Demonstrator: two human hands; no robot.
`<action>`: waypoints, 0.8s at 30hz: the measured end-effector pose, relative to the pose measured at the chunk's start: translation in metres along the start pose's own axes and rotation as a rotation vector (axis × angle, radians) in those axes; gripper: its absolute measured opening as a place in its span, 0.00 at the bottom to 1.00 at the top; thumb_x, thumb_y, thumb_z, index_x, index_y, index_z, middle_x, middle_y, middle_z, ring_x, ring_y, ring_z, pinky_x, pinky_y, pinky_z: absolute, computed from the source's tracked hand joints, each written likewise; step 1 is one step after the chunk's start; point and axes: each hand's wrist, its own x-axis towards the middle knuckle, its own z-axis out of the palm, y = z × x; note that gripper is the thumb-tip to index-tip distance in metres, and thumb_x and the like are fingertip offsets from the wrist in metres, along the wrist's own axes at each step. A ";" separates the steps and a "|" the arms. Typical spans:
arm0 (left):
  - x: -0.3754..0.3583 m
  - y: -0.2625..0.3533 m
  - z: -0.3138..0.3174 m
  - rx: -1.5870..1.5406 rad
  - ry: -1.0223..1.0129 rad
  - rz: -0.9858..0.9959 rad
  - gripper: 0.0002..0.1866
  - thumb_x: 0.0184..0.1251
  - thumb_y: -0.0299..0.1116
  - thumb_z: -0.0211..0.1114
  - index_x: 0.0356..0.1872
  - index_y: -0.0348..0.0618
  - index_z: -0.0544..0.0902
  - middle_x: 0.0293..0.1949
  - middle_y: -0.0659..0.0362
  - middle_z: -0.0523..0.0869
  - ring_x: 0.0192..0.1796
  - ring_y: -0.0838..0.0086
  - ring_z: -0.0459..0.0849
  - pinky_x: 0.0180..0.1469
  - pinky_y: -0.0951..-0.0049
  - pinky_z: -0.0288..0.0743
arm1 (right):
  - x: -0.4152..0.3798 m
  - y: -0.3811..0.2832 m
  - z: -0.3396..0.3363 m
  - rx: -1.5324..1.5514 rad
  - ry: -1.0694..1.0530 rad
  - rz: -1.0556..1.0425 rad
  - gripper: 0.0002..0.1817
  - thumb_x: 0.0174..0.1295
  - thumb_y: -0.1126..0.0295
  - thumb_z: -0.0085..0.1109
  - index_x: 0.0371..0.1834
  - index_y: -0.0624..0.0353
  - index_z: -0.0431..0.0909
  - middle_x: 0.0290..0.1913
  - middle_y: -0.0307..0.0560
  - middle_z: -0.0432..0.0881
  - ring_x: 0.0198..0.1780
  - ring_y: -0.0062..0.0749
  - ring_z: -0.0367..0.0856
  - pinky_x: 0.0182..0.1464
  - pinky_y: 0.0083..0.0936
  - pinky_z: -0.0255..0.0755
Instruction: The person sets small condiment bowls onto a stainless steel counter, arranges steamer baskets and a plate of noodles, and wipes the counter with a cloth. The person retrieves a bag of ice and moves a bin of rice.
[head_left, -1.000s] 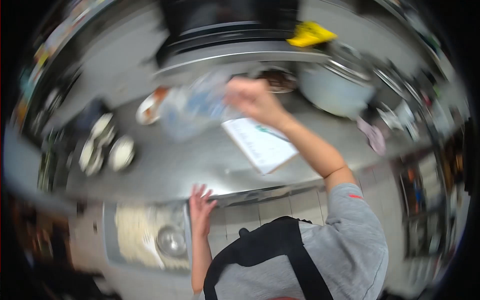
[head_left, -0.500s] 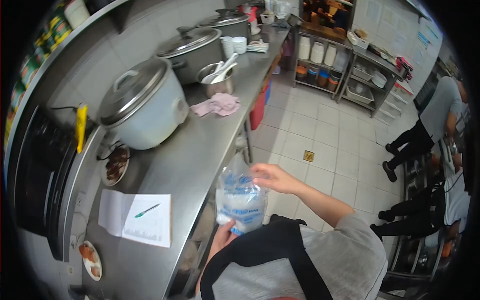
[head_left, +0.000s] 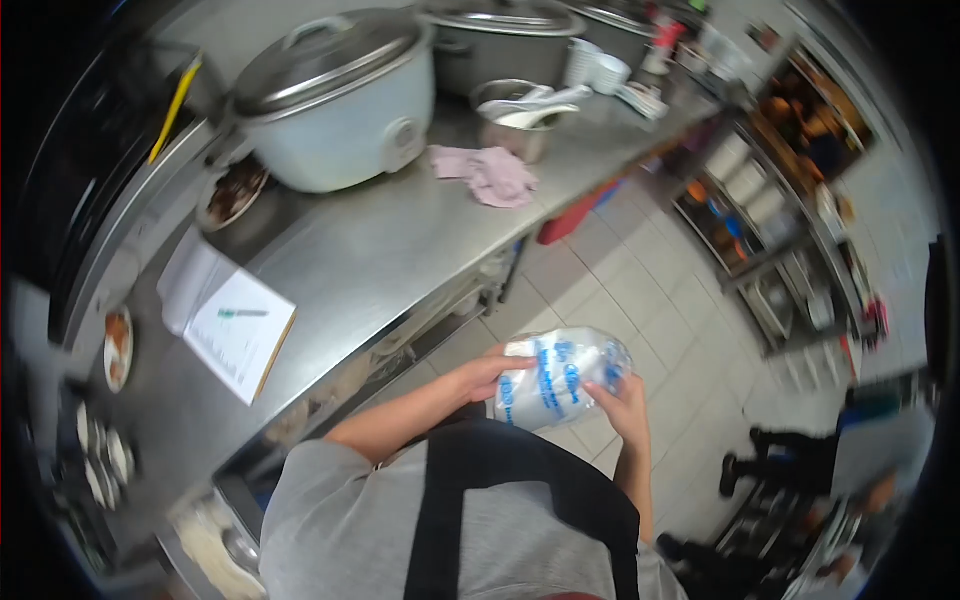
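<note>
A clear plastic bag (head_left: 550, 378) with blue print and white contents is held in front of my apron, beyond the counter's edge. My left hand (head_left: 487, 376) grips its left side, with the thumb over the front. On the right side, my right hand (head_left: 622, 402) is closed on the bag, its thumb pressed on the plastic. The fingers behind the bag are hidden. An open notebook (head_left: 236, 335) with a green pen (head_left: 243, 313) lies on the steel counter (head_left: 340, 270) to the left.
A large rice cooker (head_left: 335, 110), a pink cloth (head_left: 490, 177) and a metal pot of white spoons (head_left: 515, 125) stand along the counter. Plates of food are at its left. Shelving (head_left: 765, 215) stands at the right. Two people in grey and white tops are at the lower right.
The bag has turned and moved right in the view. My right hand has closed on its right side, and my left hand now holds its left side. The view has rotated.
</note>
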 end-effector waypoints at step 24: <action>-0.220 -0.119 -0.005 0.158 1.106 0.916 0.25 0.58 0.29 0.64 0.58 0.43 0.67 0.44 0.58 0.80 0.46 0.76 0.78 0.47 0.74 0.73 | 0.099 -0.032 0.164 -0.365 -1.360 -0.210 0.12 0.59 0.72 0.57 0.45 0.63 0.76 0.35 0.35 0.79 0.35 0.18 0.73 0.38 0.18 0.67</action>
